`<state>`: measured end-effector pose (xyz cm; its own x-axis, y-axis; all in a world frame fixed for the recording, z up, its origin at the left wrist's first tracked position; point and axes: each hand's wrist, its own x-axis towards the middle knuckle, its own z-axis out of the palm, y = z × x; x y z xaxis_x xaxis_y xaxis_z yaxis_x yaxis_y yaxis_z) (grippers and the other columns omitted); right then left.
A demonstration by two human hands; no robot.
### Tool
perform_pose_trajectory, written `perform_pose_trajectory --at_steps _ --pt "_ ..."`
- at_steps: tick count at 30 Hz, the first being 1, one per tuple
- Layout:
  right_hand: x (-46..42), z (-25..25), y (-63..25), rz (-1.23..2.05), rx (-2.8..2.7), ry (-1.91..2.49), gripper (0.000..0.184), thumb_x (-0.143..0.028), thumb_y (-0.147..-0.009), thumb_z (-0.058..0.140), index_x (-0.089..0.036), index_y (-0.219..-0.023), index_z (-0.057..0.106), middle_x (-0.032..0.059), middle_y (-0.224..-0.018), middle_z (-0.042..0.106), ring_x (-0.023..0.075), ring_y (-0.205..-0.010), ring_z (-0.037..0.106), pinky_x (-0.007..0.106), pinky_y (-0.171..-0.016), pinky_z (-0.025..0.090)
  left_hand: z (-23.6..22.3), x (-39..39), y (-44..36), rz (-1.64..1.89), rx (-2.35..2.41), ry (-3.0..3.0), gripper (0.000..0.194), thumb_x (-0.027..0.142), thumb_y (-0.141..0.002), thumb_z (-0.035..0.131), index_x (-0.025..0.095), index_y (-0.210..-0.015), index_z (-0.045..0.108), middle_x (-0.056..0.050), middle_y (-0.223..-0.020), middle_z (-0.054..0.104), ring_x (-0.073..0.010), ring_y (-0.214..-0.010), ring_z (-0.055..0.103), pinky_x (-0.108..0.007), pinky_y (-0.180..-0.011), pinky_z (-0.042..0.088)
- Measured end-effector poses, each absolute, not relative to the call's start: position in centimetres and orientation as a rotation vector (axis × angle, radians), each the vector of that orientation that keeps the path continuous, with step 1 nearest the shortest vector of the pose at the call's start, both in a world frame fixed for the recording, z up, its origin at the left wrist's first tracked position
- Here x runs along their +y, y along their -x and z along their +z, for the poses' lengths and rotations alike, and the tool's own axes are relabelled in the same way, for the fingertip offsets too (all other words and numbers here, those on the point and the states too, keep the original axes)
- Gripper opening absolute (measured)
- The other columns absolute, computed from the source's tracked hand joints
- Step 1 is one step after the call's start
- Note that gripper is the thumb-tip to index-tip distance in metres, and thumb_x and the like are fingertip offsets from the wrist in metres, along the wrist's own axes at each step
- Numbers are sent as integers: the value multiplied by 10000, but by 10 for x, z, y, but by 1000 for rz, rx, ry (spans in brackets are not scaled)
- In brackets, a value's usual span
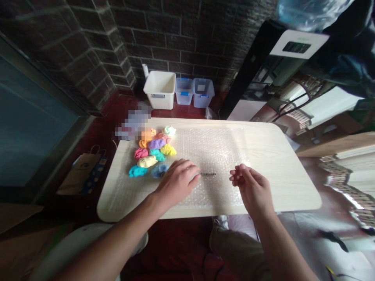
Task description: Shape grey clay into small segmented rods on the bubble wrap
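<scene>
My left hand (182, 176) is closed, fingers bent downward over the bubble wrap (199, 148) on the table. From its fingertips a thin dark ridged strip (208, 174) runs to the right; its left end is hidden by the fingers. A crumpled blue-grey lump (159, 170) sits just left of this hand, partly covered by it. My right hand (253, 183) hovers past the strip's right end, apart from it. Its fingers are curled with thumb and forefinger together, and whatever they may hold is too small to make out.
Several soft crumpled coloured lumps (156, 144) lie grouped on the table's left side. The pale wooden table (281, 164) has rounded corners. Behind it stand a white bin (161, 99) and two clear plastic boxes (202, 95). A paper bag (80, 173) is on the floor at left.
</scene>
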<state>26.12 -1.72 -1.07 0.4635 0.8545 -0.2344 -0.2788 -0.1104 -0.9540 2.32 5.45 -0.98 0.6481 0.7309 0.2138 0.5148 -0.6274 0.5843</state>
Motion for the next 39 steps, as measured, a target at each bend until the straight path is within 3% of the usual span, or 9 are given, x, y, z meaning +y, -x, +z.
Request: perform_pose_trajectory --at_steps 5,8,13,23,28,32,39 --pt "-18 0 -255 1277 -448 1211 293 -434 -781 894 -172 -826 770 57 -752 769 142 -581 655 246 -501 493 -2 46 -37 680 967 -2134 168 223 -985 614 158 -1059 750 -104 -1042 760 -255 -1005 693 -405 -922 522" --pt "-22 3 -243 1339 -541 1172 274 -455 -838 845 -191 -850 774 63 -785 786 153 -596 663 255 -512 504 5 37 -46 690 911 -1698 223 344 -945 713 154 -1053 757 -103 -1028 789 -236 -964 731 -361 -882 553" --pt "-27 4 -229 1342 -690 1116 257 -467 -892 798 -213 -857 774 53 -789 793 153 -587 655 266 -515 491 3 25 -56 622 696 -1101 335 437 -874 798 127 -999 774 -132 -1032 814 -256 -978 767 -391 -940 576" --pt "-31 3 -225 1024 -948 1289 140 -355 -875 840 -222 -833 825 33 -652 737 165 -558 621 299 -518 488 1 25 -46 651 851 -975 286 389 -814 853 109 -852 809 -82 -791 787 -165 -744 699 -281 -755 543" --pt "-30 3 -225 962 -1069 1255 51 -258 -829 879 -261 -874 856 55 -806 791 186 -626 671 305 -518 525 -1 25 -42 637 791 -942 267 379 -824 847 116 -861 817 -64 -775 771 -136 -728 662 -251 -734 508" --pt "-31 6 -222 886 -1386 1235 162 -211 -880 832 -297 -1011 875 74 -909 822 249 -816 760 383 -716 625 -5 22 -43 603 707 -859 325 430 -833 842 111 -896 833 -64 -765 765 -126 -713 655 -243 -726 502" --pt "-35 8 -224 595 -1727 1314 239 -153 -960 713 -257 -1139 833 82 -982 833 234 -833 795 335 -714 644 -9 16 -43 620 757 -779 452 536 -851 799 92 -929 827 -120 -851 797 -157 -777 704 -260 -758 525"
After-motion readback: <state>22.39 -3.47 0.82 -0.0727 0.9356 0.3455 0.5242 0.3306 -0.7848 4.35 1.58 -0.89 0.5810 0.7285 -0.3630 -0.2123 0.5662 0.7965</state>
